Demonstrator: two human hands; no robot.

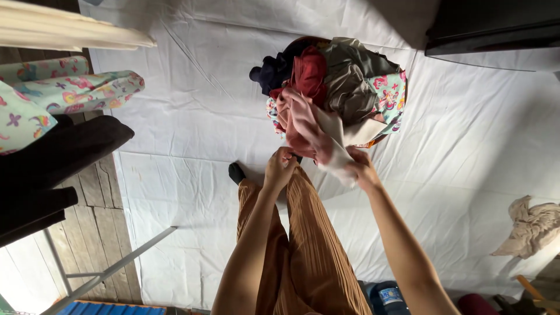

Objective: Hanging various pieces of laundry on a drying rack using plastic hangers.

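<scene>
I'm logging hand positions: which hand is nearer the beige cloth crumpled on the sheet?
The right hand: the beige cloth lies off to its side. The left hand is farther, beyond the right.

Basket (pixel 303 41) rim mostly buried under clothes, blue bottle (pixel 389 296) cut by bottom edge

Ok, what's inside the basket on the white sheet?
The basket is heaped with clothes: a pink garment held by both hands, a red one, grey, dark navy, a patterned piece. Anything underneath is covered.
</scene>
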